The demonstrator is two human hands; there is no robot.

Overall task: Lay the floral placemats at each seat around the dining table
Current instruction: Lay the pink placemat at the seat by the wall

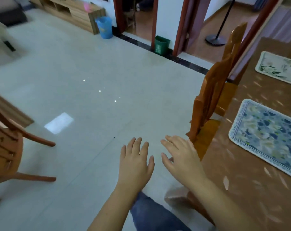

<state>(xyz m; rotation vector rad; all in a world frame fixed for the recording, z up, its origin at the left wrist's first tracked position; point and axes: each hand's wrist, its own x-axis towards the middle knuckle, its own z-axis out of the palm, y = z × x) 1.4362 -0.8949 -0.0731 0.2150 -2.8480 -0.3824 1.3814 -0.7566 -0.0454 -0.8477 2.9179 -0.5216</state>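
While both hands hang over the tiled floor [84, 67] with nothing in them, the left hand [134, 161] and the right hand [183, 157] are spread flat, fingers loose, palms down, probably free because no mat is being carried. Two floral mats already lie on the dining table [241, 172] at the right: a blue mat [266, 135] near the table's edge beside a wooden chair [213, 97], so it faces that seat, and a green and white mat [278, 68] further along. Seats out of view cannot be judged.
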